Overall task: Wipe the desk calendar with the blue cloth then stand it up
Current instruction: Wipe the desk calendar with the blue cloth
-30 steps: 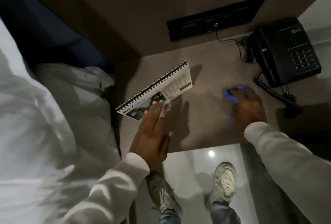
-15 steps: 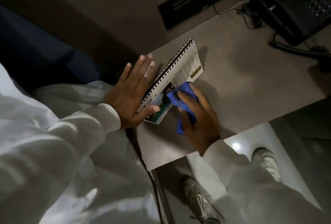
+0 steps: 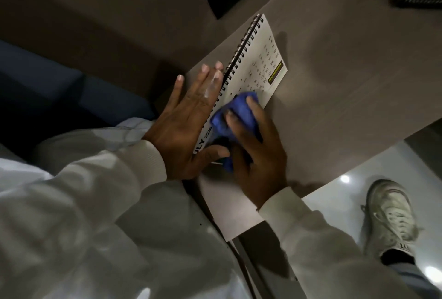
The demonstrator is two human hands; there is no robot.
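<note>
On a brown surface, the desk calendar lies flat as the left hand, fingers spread, pins its spiral edge and the right hand presses the bunched blue cloth onto its page.

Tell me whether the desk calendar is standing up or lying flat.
Lying flat: the desk calendar has its page face-up on the desk, with the left hand bracing it and the right hand pressing the blue cloth on it.

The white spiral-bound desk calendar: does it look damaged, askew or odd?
No damage shows. The white spiral-bound desk calendar lies flat and diagonal on the grey desk instead of standing, with the left hand steadying it and the right hand wiping.
</note>
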